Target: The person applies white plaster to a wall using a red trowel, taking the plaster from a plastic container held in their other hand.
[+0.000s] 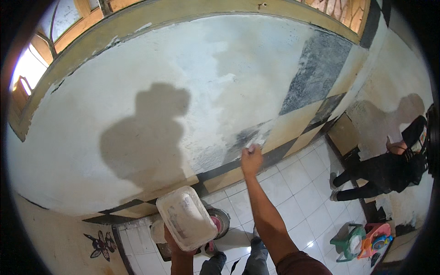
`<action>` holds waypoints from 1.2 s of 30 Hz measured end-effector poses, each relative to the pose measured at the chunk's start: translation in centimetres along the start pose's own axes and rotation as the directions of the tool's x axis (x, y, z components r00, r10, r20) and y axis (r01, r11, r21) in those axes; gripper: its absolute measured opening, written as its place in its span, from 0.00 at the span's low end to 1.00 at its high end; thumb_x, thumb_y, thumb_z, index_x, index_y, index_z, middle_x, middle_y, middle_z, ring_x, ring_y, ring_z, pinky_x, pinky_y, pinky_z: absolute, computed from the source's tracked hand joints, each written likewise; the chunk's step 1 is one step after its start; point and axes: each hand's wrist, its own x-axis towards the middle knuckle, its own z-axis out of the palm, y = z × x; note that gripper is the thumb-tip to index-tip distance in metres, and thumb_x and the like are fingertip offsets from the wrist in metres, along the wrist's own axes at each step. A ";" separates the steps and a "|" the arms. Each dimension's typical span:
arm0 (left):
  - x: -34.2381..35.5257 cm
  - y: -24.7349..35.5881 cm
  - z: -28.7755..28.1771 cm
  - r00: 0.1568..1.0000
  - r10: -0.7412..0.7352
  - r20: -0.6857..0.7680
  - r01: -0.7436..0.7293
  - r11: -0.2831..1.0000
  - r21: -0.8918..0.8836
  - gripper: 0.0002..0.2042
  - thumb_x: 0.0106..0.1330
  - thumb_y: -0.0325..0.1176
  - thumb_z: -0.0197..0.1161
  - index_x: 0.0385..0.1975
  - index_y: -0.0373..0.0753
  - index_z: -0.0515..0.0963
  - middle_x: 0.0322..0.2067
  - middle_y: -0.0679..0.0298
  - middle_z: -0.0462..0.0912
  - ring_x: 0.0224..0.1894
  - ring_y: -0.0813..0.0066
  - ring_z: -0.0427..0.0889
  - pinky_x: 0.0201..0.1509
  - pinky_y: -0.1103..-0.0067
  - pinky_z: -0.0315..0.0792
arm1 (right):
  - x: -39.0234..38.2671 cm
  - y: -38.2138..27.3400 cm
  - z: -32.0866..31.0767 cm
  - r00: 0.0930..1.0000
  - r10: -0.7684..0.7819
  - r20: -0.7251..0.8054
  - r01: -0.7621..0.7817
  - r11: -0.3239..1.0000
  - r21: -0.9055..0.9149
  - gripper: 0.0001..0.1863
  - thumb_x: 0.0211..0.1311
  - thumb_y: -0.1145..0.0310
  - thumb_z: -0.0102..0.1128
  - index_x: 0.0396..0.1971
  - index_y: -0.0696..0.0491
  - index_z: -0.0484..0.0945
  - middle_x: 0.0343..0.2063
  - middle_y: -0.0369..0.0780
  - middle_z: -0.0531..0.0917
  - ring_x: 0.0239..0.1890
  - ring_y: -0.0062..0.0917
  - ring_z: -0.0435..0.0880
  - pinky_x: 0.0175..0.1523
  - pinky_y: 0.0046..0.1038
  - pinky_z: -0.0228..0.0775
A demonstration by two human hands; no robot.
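Note:
My left hand [174,242] holds a whitish plastic tub [189,215] from beneath and the side, low in front of the wall. White smears coat the inside of the tub. My right arm stretches forward, and my right hand [251,161] is closed up against the lower wall. A small pale thing seems to show at its fingers, too small to name. The wall [256,68] carries a broad white coat over its left and middle. Dark and tan checkered squares [316,68] show at its right and along its foot. White streaks lie over the dark patch beside my right hand.
Below the tub a round bucket [223,215] stands on the white tiled floor [293,183]. Another person in dark clothes [389,169] stands by the right wall. A green stool [341,247] and a pink chair [379,229] with things on them are lower right. Wooden window frames run above.

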 end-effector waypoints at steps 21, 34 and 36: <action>6.8 -9.0 -5.6 0.988 0.130 0.084 -0.155 0.877 0.456 0.29 0.68 0.49 0.53 0.64 0.41 0.61 0.58 0.58 0.71 0.58 0.61 0.73 0.60 0.63 0.71 | -2.9 0.2 3.5 0.785 -0.600 0.154 0.576 0.799 0.173 0.05 0.56 0.69 0.59 0.29 0.54 0.76 0.34 0.48 0.78 0.40 0.45 0.78 0.44 0.41 0.71; 10.4 -12.3 -2.3 0.998 0.016 -0.069 -0.018 0.999 -0.036 0.23 0.72 0.48 0.42 0.59 0.40 0.68 0.53 0.59 0.75 0.54 0.61 0.76 0.58 0.65 0.72 | -2.4 5.1 5.2 0.763 -0.618 0.191 0.611 0.785 0.101 0.07 0.58 0.67 0.58 0.34 0.53 0.77 0.30 0.46 0.79 0.37 0.38 0.80 0.46 0.36 0.71; 10.0 -12.7 -3.6 0.995 0.047 -0.085 -0.051 0.998 -0.047 0.24 0.72 0.49 0.42 0.59 0.40 0.68 0.54 0.59 0.75 0.54 0.60 0.76 0.58 0.65 0.72 | -4.9 3.1 3.2 0.856 -0.236 0.460 0.128 0.959 0.253 0.08 0.59 0.65 0.58 0.35 0.53 0.77 0.34 0.46 0.80 0.38 0.38 0.80 0.49 0.36 0.70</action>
